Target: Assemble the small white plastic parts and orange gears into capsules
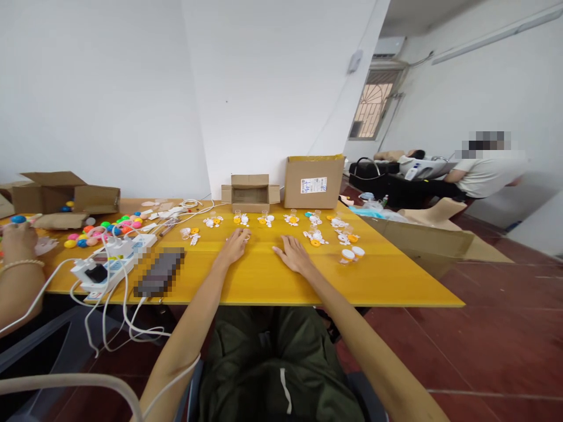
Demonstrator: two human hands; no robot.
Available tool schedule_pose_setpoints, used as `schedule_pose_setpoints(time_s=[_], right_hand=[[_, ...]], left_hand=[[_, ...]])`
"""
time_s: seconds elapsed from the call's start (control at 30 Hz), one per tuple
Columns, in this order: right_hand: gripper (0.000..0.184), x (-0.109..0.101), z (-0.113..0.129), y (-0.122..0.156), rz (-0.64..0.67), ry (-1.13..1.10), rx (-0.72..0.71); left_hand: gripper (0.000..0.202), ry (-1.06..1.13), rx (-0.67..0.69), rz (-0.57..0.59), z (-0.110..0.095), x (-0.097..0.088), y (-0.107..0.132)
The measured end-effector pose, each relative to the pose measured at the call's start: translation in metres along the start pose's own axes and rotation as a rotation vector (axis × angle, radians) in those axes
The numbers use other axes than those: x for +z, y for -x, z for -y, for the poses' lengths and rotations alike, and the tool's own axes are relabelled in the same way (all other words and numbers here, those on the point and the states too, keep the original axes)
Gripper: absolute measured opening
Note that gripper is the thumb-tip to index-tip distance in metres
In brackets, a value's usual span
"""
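Head view, frame centre: left hand (233, 246) stretched forward palm-down on yellow worktop (264, 281), fingertips against small white part (244, 237), grip unclear; right hand (294, 255) beside, flat, fingers spread, empty; white-orange parts (315, 237) beyond, right.

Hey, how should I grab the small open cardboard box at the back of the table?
Probably the side walls of the small open box, coming in from left and right behind its flaps. The flaps splay outward and look floppy, while the body's walls are flat and parallel.
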State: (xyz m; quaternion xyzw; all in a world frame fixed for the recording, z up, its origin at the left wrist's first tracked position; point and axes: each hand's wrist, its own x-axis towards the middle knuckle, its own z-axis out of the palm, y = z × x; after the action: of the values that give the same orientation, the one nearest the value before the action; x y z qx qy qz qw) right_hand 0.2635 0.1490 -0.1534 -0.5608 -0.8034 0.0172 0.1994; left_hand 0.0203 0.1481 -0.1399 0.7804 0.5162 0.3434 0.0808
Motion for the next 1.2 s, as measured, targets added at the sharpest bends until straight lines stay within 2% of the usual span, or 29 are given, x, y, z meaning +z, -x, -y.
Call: schedule_pose_setpoints(time_s=[0.17,0.57,0.83,1.03,1.2], right_hand=[[0.050,-0.0015,0.0002,-0.0004,0.006,0.009,0.004],[0.051,0.0026,-0.0039,-0.0034,-0.010,-0.006,-0.017],[0.047,-0.0045,0.0017,-0.0012,0.004,-0.004,-0.007],[0.049,-0.0047,-0.0015,-0.0019,0.009,-0.012,-0.027],[0.050,-0.0018,-0.0034,-0.0024,-0.005,-0.008,-0.031]], left_hand=[[0.034,-0.073,0.048,0.073,-0.0078,0.0010,0.0000],[0.031,-0.054,0.086,0.010,0.0000,0.0092,-0.0030],[0.035,-0.157,0.039,0.086,-0.0066,0.0038,-0.0043],[0.032,-0.205,0.045,0.064,-0.0054,0.0050,-0.0051],[0.031,-0.331,0.085,0.091,-0.0034,0.0053,-0.0063]])
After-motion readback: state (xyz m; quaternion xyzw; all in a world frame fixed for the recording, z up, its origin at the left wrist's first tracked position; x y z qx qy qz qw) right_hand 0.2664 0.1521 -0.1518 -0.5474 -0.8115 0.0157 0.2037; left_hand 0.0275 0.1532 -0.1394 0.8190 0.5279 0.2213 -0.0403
